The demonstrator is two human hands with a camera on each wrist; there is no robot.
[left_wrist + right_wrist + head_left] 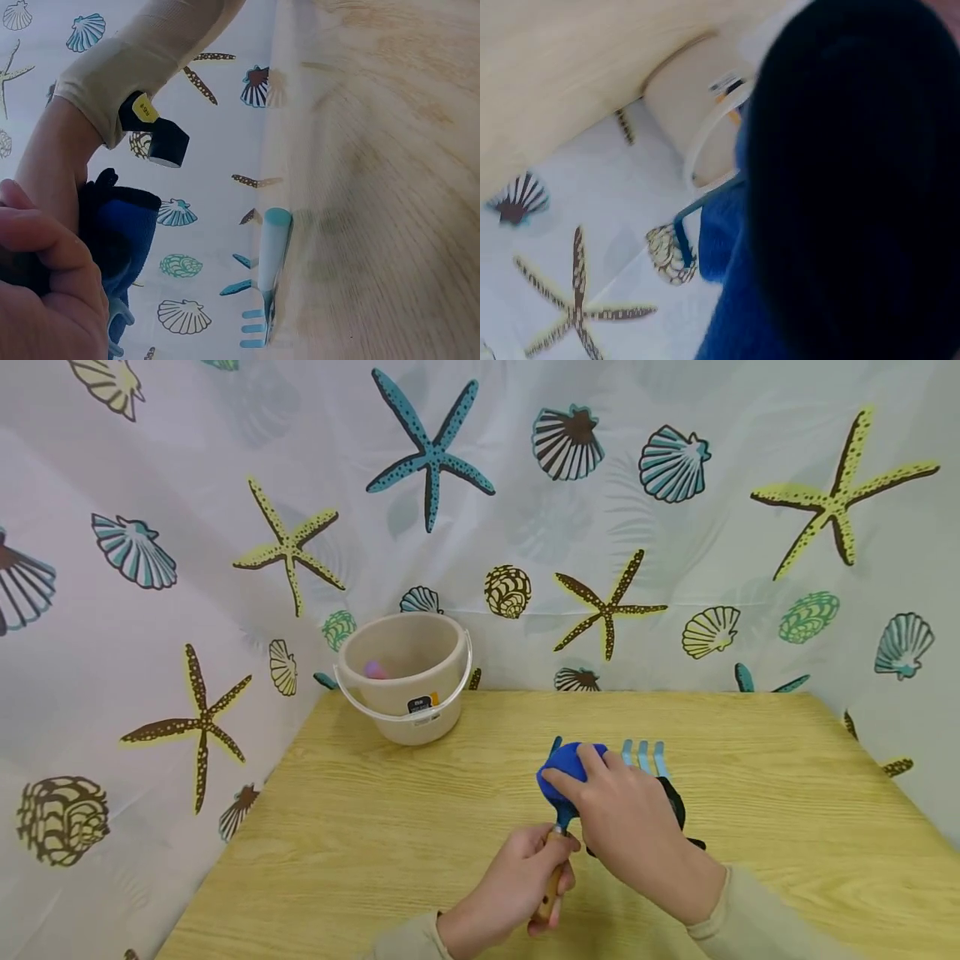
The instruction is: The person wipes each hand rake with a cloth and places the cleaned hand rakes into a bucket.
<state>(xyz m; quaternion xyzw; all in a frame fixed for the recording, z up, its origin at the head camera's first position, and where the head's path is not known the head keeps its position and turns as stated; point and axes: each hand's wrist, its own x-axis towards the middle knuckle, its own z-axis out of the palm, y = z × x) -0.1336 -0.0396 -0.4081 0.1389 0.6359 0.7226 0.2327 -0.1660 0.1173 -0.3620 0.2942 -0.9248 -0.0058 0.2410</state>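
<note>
My left hand (517, 877) grips the wooden handle (550, 885) of a small hand rake with a teal metal neck (562, 817). My right hand (618, 814) holds a blue cloth (558, 772) around the rake's head, its fingers bent over the cloth. One teal tine (682, 240) pokes out beyond the cloth in the right wrist view; the rest of the head is mostly covered. In the left wrist view, the left hand (45, 277) shows at the edge, beside the dark-edged blue cloth (131, 232).
A second hand rake (276, 240), light blue with a pale handle, lies on the wooden table (360, 827) behind the right hand. At the back left stands a beige bucket (420, 702) with a white handle and a pink-purple item (375, 670) inside. A shell-patterned curtain (480, 543) surrounds the table.
</note>
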